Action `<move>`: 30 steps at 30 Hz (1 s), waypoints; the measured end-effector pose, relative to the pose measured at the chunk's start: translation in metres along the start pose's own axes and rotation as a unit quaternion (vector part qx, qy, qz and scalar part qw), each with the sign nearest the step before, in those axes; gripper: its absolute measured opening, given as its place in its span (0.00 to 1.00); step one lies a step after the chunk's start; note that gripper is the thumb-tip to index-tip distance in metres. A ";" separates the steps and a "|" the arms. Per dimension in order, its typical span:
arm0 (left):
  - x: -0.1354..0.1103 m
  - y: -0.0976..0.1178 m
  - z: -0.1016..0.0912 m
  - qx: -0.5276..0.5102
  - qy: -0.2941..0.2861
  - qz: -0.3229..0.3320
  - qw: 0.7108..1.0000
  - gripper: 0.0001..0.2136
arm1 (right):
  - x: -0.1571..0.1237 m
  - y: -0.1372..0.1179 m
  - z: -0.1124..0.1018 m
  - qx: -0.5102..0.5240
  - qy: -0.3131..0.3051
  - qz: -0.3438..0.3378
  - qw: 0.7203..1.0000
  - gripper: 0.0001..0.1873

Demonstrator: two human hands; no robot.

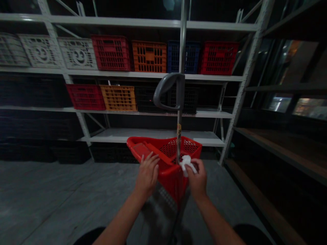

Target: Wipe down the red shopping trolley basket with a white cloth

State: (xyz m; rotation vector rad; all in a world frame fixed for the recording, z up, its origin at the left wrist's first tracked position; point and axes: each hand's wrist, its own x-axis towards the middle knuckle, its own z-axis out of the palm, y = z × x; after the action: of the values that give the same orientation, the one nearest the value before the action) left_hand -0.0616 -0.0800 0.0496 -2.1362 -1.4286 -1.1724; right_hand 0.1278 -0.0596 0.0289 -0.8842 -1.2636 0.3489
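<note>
A red plastic cart basket with mesh sides stands in front of me, with a metal pole rising out of it. Midway up, a grey looped handle is fixed to the pole. My left hand lies on the basket's near left rim, fingers extended and holding nothing. My right hand pinches a crumpled white cloth, possibly tissue, against the near rim by the foot of the pole. The lower part of the cart is dim and partly hidden by shadow.
Behind the cart runs a white metal shelf rack. On it sit a yellow crate, an orange crate, a blue crate and several red, white and black ones. Dark shelving borders the right. Grey concrete floor spreads below.
</note>
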 end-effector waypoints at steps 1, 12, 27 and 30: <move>0.001 0.004 0.001 -0.016 0.001 -0.010 1.000 0.15 | -0.009 -0.005 0.011 0.011 -0.026 -0.031 0.999 0.05; 0.000 -0.006 0.002 -0.034 0.014 -0.039 0.999 0.14 | -0.025 0.058 0.023 -0.002 -0.070 -0.141 0.987 0.11; -0.003 -0.019 -0.012 -0.060 0.008 -0.032 0.998 0.12 | -0.018 0.043 0.022 0.007 -0.077 -0.030 0.997 0.09; -0.005 -0.024 -0.018 -0.071 0.009 -0.029 0.997 0.11 | 0.002 0.067 0.006 0.007 -0.061 0.049 0.997 0.06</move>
State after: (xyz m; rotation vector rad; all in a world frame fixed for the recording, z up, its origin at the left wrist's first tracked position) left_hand -0.0914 -0.0840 0.0522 -2.1850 -1.4494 -1.3481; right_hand 0.1378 -0.0137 -0.0191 -0.9251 -1.3313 0.4952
